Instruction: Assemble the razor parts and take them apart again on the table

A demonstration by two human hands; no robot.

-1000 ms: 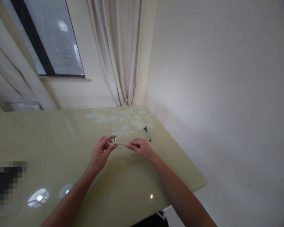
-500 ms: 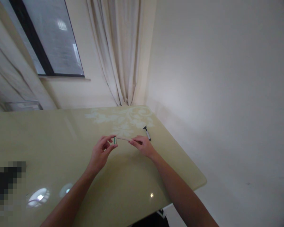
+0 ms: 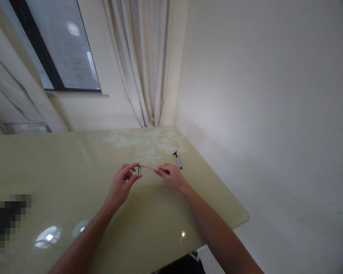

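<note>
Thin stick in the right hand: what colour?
The stick is pale beige; it shows in the head view, the only one.

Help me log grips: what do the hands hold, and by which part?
Left hand: a small, narrow green piece, pinched by its upper and lower ends. Right hand: a thin, pale stick, held by its right end.

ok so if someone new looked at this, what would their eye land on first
Probably the hands over the glossy table: the left hand pinches a small green piece, and the right hand holds a thin pale stick whose tip is at the piece's top. Next, likely the razor lying beyond the right hand, then the dark-framed window at the upper left.
</note>
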